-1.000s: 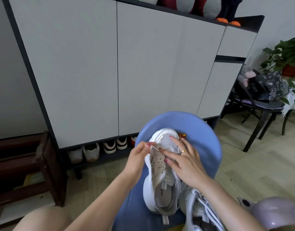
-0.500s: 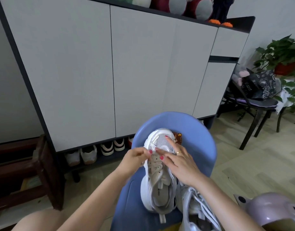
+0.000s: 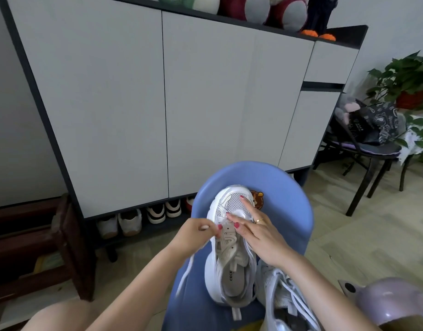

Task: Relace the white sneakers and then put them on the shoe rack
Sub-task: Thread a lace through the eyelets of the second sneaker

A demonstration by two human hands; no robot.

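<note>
Head view: a white sneaker (image 3: pixel 229 254) lay on the blue chair seat (image 3: pixel 287 211), its long axis running from the near edge of the seat toward the far edge, toe pointing away from the person at the cabinet (image 3: pixel 158 103) and heel toward the camera. Its opening faced up, showing a grey insole with printed letters. A second white sneaker (image 3: pixel 284 299), laced, lay just beside it at the seat's near right corner, partly cut off by the bottom of the frame.

The left hand (image 3: pixel 196 232) reached in from the lower left with its fingers curled, pinching a white shoelace (image 3: pixel 189 268) at the sneaker's left side near the front eyelets; the lace trailed down and left across the seat, blurred. The right hand (image 3: pixel 258 230) came in from the lower right and rested over the front of the sneaker, its fingers mostly straight, the forefinger laid on the mesh toe, the thumb and another fingertip at the tongue's top. Whether it gripped the tongue or the lace could not be made out.

Under the cabinet, pairs of shoes (image 3: pixel 139 220) stood on the low shelf. A lilac helmet-like object (image 3: pixel 394 304) sat at the lower right, cut off by the frame.
</note>
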